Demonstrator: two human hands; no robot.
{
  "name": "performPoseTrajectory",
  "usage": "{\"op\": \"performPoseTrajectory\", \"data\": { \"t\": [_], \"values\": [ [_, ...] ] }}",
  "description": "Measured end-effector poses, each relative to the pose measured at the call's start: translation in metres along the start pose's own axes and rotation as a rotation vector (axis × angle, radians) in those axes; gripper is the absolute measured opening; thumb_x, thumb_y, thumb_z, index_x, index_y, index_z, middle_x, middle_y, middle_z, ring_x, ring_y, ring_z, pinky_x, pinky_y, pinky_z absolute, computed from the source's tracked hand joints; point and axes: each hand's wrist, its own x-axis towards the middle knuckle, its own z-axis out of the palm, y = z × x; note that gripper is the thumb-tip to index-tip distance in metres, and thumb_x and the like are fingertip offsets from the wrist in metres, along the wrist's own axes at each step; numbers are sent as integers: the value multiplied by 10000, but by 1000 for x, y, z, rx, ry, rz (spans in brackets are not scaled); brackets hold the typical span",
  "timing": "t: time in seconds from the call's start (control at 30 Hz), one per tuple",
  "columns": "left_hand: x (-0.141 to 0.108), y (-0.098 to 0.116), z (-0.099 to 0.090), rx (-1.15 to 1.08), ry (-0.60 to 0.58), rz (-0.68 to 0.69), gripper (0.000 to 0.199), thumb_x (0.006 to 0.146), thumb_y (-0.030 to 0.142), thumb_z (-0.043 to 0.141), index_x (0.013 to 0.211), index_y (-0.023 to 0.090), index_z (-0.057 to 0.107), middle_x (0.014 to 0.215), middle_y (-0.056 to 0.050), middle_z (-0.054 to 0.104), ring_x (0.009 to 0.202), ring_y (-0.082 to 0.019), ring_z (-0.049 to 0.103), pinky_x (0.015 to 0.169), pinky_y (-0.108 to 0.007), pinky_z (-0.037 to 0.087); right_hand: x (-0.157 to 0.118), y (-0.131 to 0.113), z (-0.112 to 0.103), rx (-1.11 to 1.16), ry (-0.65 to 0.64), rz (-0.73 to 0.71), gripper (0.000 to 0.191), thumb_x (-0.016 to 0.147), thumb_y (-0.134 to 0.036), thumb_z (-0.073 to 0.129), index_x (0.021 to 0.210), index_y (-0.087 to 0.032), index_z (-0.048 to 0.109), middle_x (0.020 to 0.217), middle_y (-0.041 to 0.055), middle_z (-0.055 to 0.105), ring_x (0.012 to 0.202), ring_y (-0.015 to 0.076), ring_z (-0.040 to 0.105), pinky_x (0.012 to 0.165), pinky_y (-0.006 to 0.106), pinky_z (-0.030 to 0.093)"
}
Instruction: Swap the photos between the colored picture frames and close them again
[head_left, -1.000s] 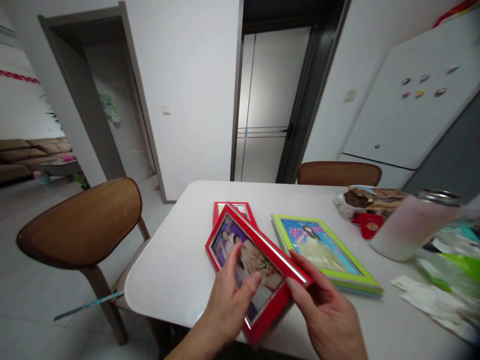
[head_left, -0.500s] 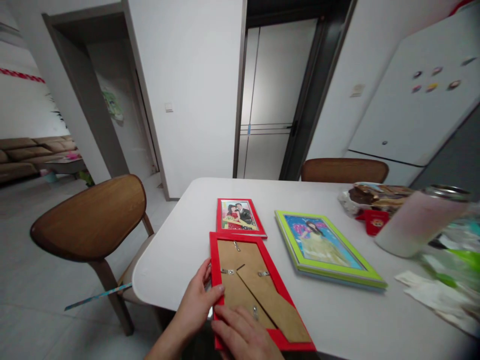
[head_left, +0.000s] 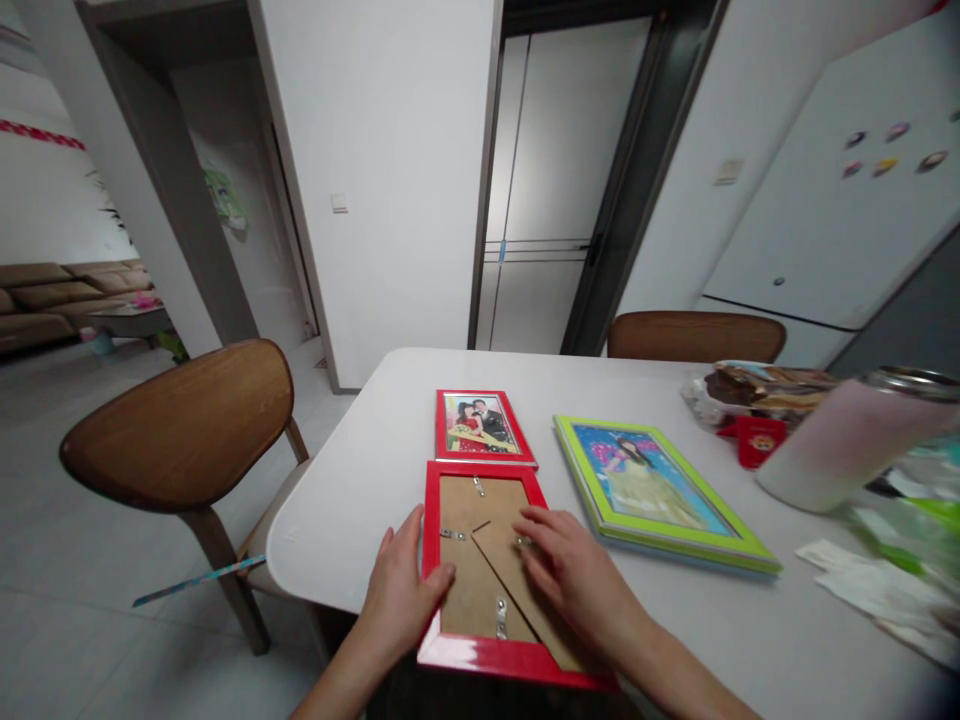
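A red picture frame lies back side up at the table's near edge, its brown backing showing metal clips and a stand flap. My left hand grips its left side, thumb on top of the border. Over the right part of the backing is my right hand, fingers bent at the right clip; whether they pinch anything is hidden. Just beyond, a smaller red frame with a photo of two people lies face up. To the right rests a green frame with a photo of a person in a pale dress.
On the right of the white table stand a pink and white tumbler, a red packet, a wrapped brown item and white tissues. Wooden chairs are at the left and far side.
My right hand has moved from the frame's lower left border up and right onto the backing. The held frame's lower edge has swung slightly left and up.
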Motion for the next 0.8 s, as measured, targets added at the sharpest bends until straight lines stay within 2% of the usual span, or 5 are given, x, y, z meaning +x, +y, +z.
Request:
{"op": "performPoseTrajectory", "data": {
  "t": [0.1,0.23,0.37,0.57,0.8],
  "values": [
    [4,2,3,28,-10,36,625,662,228,497,1247,117,308,1251,-104,420,1138,-234,376,1007,-386,145,9,20,0,-99,-97,108,243,679,-124,453,834,-147,639,994,117,574,918,210,507,797,340,421],
    [7,1,6,53,7,41,603,670,204,471,1244,105,313,1238,-112,431,1131,-224,385,997,-364,192,16,21,4,-159,-158,159,238,713,-119,422,732,-159,657,901,102,580,861,209,485,758,313,401],
    [7,-1,8,28,14,16,603,662,197,474,1242,131,321,1250,-92,422,1148,-214,367,994,-353,209,18,18,5,-178,-153,169,260,730,-112,403,760,-167,656,824,92,574,810,199,472,720,290,385],
    [6,-2,8,26,24,26,596,663,204,469,1237,124,332,1246,-92,427,1152,-215,362,997,-349,207,24,20,8,-150,-124,134,252,764,-172,392,826,-167,637,827,87,580,815,194,485,712,280,384],
    [6,-3,9,48,28,42,587,679,209,458,1237,87,325,1258,-107,410,1142,-215,375,991,-332,226,59,7,29,-102,-118,112,279,771,-154,365,891,-141,617,856,81,592,823,170,499,730,257,374]
  ]
}}
